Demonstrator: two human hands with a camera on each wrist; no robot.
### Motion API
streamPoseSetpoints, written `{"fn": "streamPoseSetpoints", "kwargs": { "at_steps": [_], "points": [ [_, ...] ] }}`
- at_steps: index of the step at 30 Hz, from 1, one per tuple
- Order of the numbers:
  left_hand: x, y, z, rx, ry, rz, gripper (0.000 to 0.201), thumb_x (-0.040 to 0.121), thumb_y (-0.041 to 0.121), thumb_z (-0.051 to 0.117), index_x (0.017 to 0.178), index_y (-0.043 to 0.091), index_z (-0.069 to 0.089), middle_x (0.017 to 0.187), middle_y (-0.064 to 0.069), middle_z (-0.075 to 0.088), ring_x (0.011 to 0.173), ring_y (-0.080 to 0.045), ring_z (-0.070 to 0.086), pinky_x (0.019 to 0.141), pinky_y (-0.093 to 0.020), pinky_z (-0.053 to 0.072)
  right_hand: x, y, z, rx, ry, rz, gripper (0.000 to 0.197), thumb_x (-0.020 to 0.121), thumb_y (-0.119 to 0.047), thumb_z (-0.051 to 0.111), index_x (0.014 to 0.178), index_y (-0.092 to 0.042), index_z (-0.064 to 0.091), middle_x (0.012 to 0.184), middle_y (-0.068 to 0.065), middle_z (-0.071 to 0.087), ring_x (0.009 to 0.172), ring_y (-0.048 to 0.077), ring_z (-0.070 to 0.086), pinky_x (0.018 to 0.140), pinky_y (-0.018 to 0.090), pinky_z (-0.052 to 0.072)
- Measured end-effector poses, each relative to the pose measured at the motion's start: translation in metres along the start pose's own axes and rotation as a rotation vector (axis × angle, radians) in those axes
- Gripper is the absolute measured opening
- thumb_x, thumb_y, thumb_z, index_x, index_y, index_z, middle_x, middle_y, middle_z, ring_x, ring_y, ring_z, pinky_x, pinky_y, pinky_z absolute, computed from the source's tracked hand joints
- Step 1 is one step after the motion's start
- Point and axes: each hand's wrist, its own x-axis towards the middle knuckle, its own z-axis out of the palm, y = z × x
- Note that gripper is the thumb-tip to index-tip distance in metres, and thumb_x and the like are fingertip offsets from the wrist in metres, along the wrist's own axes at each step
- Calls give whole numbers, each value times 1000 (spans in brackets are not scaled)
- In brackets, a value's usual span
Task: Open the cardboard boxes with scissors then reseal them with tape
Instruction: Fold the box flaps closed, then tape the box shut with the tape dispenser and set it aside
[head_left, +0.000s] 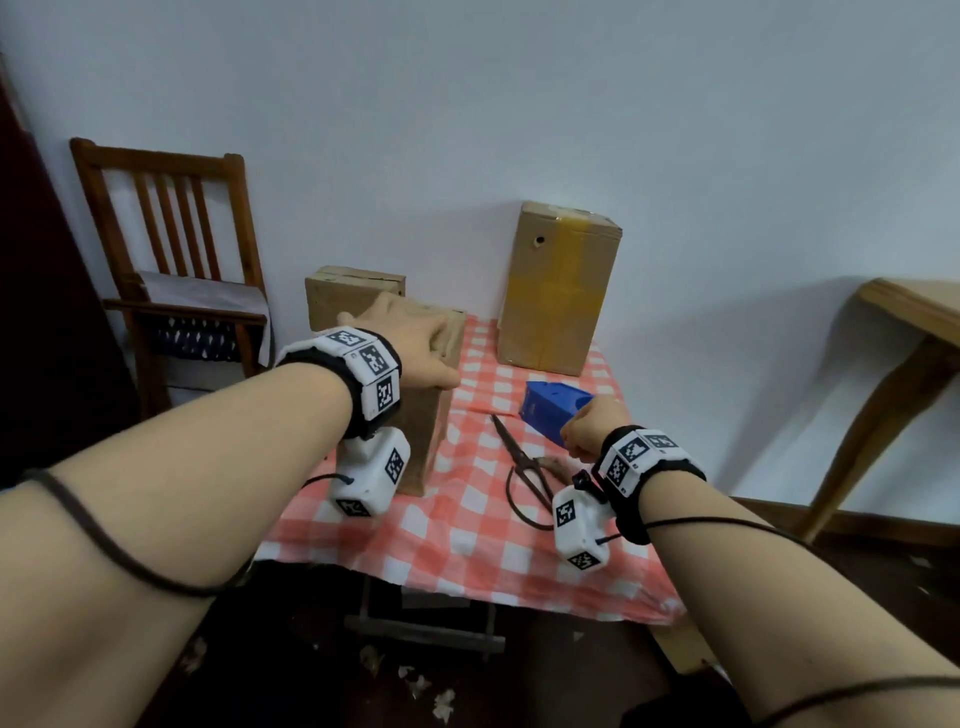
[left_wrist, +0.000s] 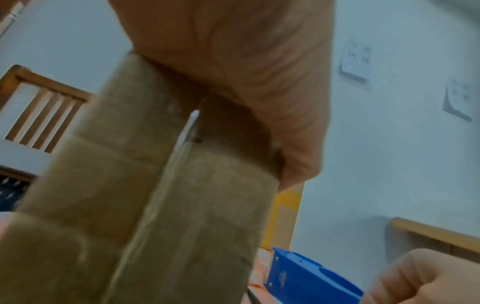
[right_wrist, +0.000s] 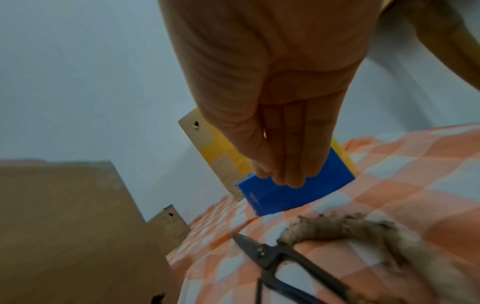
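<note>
A brown cardboard box (head_left: 428, 415) (left_wrist: 155, 205) stands upright at the left of the checked table. My left hand (head_left: 415, 353) (left_wrist: 233, 61) lies over its top edge, thumb hooked down the side, holding it. A lower box (head_left: 353, 293) sits behind it. A tall box with yellow tape (head_left: 558, 291) (right_wrist: 215, 156) stands at the back by the wall. The blue tape dispenser (head_left: 548, 410) (left_wrist: 298, 277) (right_wrist: 293, 193) lies at mid-table. My right hand (head_left: 592, 426) (right_wrist: 285, 144) reaches over it, straight fingers together, fingertips (right_wrist: 288, 181) touching its top. Black scissors (head_left: 524, 467) (right_wrist: 285, 257) with a cloth-wrapped handle lie just in front of the dispenser.
A red-and-white checked cloth (head_left: 467, 535) covers the small table, whose front edge is close to me. A wooden chair (head_left: 171, 249) stands to the left against the wall. Another wooden table (head_left: 914, 317) is at the right. Scraps litter the dark floor.
</note>
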Motion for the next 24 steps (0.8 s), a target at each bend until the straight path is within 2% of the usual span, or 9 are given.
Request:
{"fn": "streamPoseSetpoints", "kwargs": {
  "at_steps": [3, 4, 5, 7, 9, 13, 17, 21, 24],
  "points": [
    [0, 3, -3, 63, 54, 174, 71, 85, 47, 54, 148, 38, 24, 156, 5, 25, 145, -19, 15, 113, -57, 5, 4, 8, -3, -123, 33, -16, 23, 90, -5, 49, 110, 0, 59, 104, 16, 63, 101, 32, 62, 81, 34, 49],
    [0, 3, -6, 49, 35, 183, 72, 84, 42, 53, 149, 38, 22, 155, 7, 27, 144, -19, 22, 116, -54, 8, 8, 10, -5, -157, 39, -20, 25, 90, -4, 48, 111, 0, 60, 107, 17, 63, 101, 32, 61, 80, 33, 48],
    [2, 1, -8, 11, 26, 183, 71, 79, 37, 54, 145, 38, 29, 151, 4, 36, 138, -22, 34, 115, -51, 22, 13, 12, -6, -189, 44, -25, 25, 91, -4, 47, 112, 0, 60, 109, 17, 63, 101, 31, 61, 77, 31, 46],
    [2, 0, -12, -50, 33, 154, 63, 68, 27, 49, 131, 31, 46, 130, -4, 57, 115, -26, 54, 93, -42, 50, 22, 13, -8, -230, 56, -36, 26, 93, -4, 45, 113, 0, 61, 111, 17, 63, 101, 31, 60, 75, 30, 44],
    [4, 9, -15, -52, 83, 147, 52, 75, 20, 49, 127, 23, 53, 118, -7, 63, 102, -27, 60, 77, -34, 52, 31, 13, -7, -299, 51, -60, 28, 95, -4, 43, 116, -1, 60, 115, 17, 62, 105, 31, 59, 80, 31, 44],
    [12, 40, -6, -74, 253, 259, 38, 91, 15, 45, 124, 21, 62, 121, -2, 64, 108, -22, 59, 86, -35, 51, 44, 15, 2, -520, 36, -93, 31, 93, -10, 44, 123, -5, 51, 123, 16, 57, 114, 32, 53, 90, 35, 45],
    [18, 65, 4, -166, 236, 343, 35, 93, 12, 44, 121, 19, 64, 123, 0, 63, 112, -19, 56, 89, -31, 48, 60, 18, 10, -566, -134, 16, 42, 92, -21, 54, 131, -8, 46, 131, 15, 52, 122, 31, 50, 102, 37, 42],
    [22, 78, 19, -258, 134, 311, 36, 93, 11, 44, 124, 16, 63, 126, -4, 62, 115, -21, 56, 97, -35, 47, 67, 21, 12, -521, -113, -52, 32, 95, -22, 50, 121, -4, 55, 114, 12, 61, 109, 30, 58, 91, 35, 46],
    [22, 79, 28, -377, 78, 205, 38, 92, 5, 44, 124, 14, 64, 127, -5, 61, 115, -22, 57, 99, -33, 46, 60, 25, 8, -473, -61, -127, 29, 96, -18, 47, 120, -3, 55, 120, 17, 59, 111, 33, 57, 88, 35, 44]
  ]
}}
